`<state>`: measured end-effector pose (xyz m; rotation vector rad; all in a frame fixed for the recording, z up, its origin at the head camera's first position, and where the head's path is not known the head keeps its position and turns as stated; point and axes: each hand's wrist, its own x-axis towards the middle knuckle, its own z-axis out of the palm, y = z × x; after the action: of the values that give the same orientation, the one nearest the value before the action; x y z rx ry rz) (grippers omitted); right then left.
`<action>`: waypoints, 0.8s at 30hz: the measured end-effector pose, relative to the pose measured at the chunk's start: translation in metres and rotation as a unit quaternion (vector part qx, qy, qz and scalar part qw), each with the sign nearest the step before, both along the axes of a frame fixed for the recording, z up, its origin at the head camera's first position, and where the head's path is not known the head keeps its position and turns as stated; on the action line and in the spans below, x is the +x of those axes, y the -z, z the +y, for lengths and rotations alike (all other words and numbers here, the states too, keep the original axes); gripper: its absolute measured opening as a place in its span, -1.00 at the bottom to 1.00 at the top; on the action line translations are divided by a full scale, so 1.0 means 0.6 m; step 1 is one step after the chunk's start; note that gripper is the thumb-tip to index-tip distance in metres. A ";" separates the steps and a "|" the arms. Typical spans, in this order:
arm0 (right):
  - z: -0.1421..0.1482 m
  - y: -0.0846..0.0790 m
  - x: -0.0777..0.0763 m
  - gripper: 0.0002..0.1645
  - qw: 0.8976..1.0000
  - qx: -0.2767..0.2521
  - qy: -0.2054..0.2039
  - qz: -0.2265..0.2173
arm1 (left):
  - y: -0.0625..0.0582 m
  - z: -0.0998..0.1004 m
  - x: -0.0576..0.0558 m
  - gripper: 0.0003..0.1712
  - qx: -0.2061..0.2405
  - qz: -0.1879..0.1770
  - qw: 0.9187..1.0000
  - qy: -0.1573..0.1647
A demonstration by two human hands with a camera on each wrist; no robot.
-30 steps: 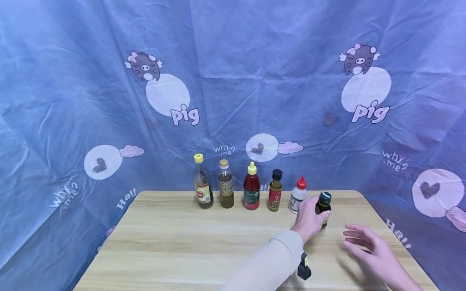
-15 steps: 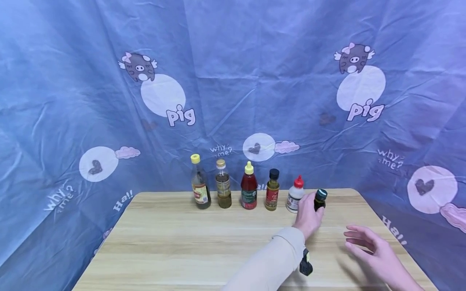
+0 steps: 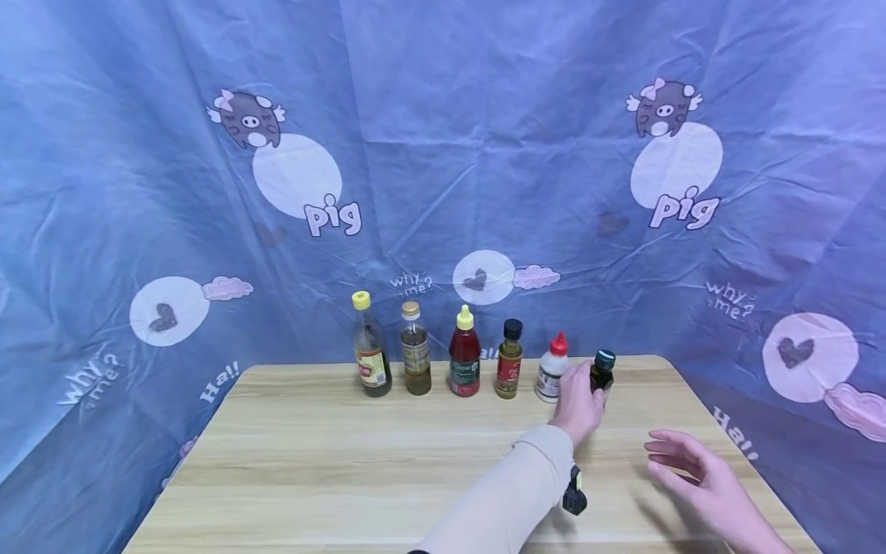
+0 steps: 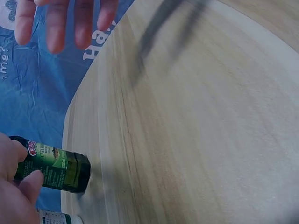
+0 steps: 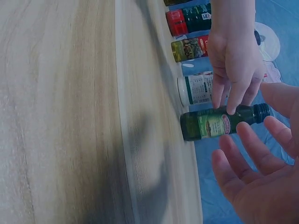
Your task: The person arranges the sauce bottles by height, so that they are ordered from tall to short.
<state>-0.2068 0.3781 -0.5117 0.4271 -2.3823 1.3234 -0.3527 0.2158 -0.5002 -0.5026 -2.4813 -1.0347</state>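
Note:
My left hand (image 3: 578, 402) grips a small dark green glass bottle (image 3: 602, 372) with a dark green cap at the right end of a row of bottles. In the left wrist view, thumb and fingers wrap the green bottle (image 4: 58, 165), and its label shows. A white squeeze bottle (image 3: 547, 385) with a red tip stands just left of it, partly hidden by that hand. My right hand (image 3: 699, 477) hovers over the table to the right, fingers spread and slightly bent, holding nothing. In the right wrist view, this right hand (image 5: 266, 182) is apart from the bottle.
Leftward along the back edge stand a black-capped oil bottle (image 3: 508, 362), a red sauce bottle (image 3: 464, 358), a tan-capped bottle (image 3: 417, 358) and a yellow-capped dark bottle (image 3: 372, 358). The wooden table (image 3: 311, 469) meets a blue printed cloth (image 3: 429, 92) behind.
My left hand has shifted the green bottle back, into line with the other bottles. My right hand stays nearly where it was. The head view has turned slightly right.

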 end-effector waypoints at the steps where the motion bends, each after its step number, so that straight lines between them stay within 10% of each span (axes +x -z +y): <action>1: -0.002 0.000 0.000 -0.45 1.000 0.000 -0.002 0.000 | -0.001 -0.001 0.000 -0.52 0.002 -0.002 1.000 -0.006; 13: -0.009 0.005 0.006 -0.46 1.000 -0.005 -0.012 -0.004 | -0.018 -0.002 0.008 -0.52 0.009 -0.069 0.996 -0.048; 24: -0.017 -0.013 0.006 -0.47 1.000 0.007 -0.013 -0.024 | -0.005 -0.055 0.044 -0.43 -0.007 -0.099 0.995 0.028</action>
<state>-0.2029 0.3679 -0.5037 0.4372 -2.4357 1.3430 -0.3265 0.1827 -0.4974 -0.4977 -2.6631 -1.1408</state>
